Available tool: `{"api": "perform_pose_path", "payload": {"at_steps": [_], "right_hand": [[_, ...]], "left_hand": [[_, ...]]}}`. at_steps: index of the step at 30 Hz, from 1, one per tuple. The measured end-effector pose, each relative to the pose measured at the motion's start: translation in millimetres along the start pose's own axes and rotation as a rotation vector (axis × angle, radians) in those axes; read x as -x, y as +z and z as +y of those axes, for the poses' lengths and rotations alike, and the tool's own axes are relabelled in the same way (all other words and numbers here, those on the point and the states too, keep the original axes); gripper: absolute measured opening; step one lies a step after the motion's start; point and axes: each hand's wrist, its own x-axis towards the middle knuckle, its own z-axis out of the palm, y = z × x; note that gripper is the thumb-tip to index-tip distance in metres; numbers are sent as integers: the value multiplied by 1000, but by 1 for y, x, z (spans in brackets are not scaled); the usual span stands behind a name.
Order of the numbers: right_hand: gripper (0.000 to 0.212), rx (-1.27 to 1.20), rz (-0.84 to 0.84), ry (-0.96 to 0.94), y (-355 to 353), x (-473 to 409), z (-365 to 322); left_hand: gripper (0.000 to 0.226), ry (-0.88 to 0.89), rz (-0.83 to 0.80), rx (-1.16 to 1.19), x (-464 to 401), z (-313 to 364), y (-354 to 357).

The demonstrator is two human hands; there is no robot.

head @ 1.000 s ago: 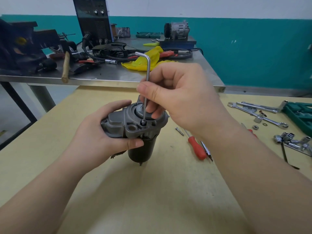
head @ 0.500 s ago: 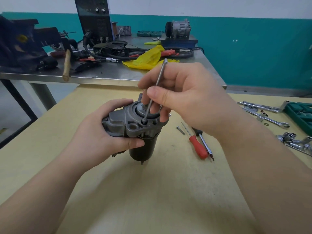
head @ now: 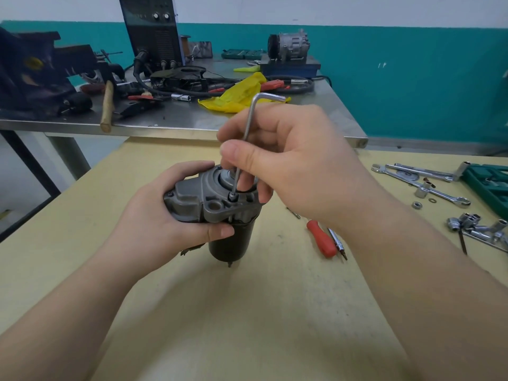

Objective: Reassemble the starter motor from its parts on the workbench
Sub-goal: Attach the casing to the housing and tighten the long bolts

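The starter motor (head: 204, 203) stands upright on the yellow workbench (head: 247, 312), grey nose housing on top, black cylindrical body below. My left hand (head: 156, 224) grips the housing from the left, thumb under its front edge. My right hand (head: 288, 160) pinches the long shaft of a silver L-shaped hex key (head: 248, 125). The key's tip sits in a bolt head (head: 233, 198) on the housing flange, and its short arm points right above my fingers.
A red-handled screwdriver (head: 321, 242) and a bit driver (head: 336, 243) lie right of the motor. Wrenches (head: 420, 182), sockets (head: 472, 224), a nut and a green tool case (head: 492, 185) sit at far right. Behind is a steel table (head: 192, 116) with a hammer, yellow rag, welder and cables.
My right hand has turned the hex key in the bolt; its short arm swung from pointing left, through edge-on, to pointing right. The left hand and motor stayed put.
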Motion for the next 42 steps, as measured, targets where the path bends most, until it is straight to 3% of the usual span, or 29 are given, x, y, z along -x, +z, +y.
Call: {"api": "perform_pose_path", "payload": {"at_steps": [5,8,13,17,18,21,23,31,35,39,42], "right_hand": [[17,-37,-101,30,-6,0,-1],[8,-15,-4,33,1,0,-1],[18,16,154,0,16,3,2],[12,36,181,-30,17,3,1],[15,67,175,-58,17,3,1],[66,108,185,-161,18,4,0],[74,140,186,-272,21,5,0],[56,17,190,-326,29,4,1],[34,-48,129,-312,20,4,0],[28,-171,33,-319,15,4,-5],[15,-193,52,-290,13,-1,-9]], "left_hand": [[87,-13,6,8,1,3,1],[87,-10,10,13,1,2,1],[86,1,10,3,1,0,1],[84,10,9,-4,1,-1,0],[84,8,8,2,1,-1,0],[83,8,9,5,0,0,1],[83,16,7,-7,0,0,1],[82,25,14,-34,0,0,1],[84,21,9,-43,-1,-4,2],[84,21,4,-18,-1,-4,2],[83,8,-10,16,-1,-2,1]]}}
